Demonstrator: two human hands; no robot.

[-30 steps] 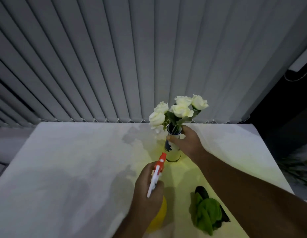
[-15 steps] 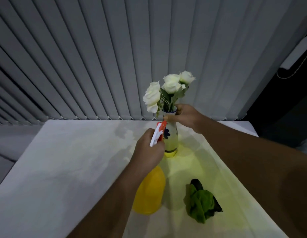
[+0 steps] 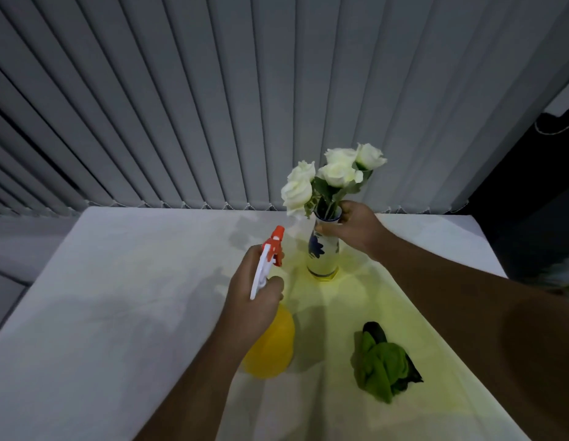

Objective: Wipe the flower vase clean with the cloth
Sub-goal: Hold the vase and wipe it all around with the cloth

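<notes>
Table (image 3: 117, 313) surface carries every item; description runs left to right. My left hand (image 3: 254, 297) is closed around the neck of the yellow spray bottle (image 3: 270, 348), a finger near the orange-and-white trigger head (image 3: 270, 253). The nozzle points toward 1 o'clock at the flower vase (image 3: 322, 253), presumably to wet it before wiping. The bottle sits at 6 o'clock from the vase, close but apart. My right hand (image 3: 356, 230) wraps the vase neck just below the rim, thumb in front and fingers behind, apparently to steady it, as the white roses (image 3: 330, 176) make it top-heavy. The vase stands upright on the table. The green cloth (image 3: 381, 361) lies crumpled at 5 o'clock from the vase, untouched, within reach of my right hand for wiping.
</notes>
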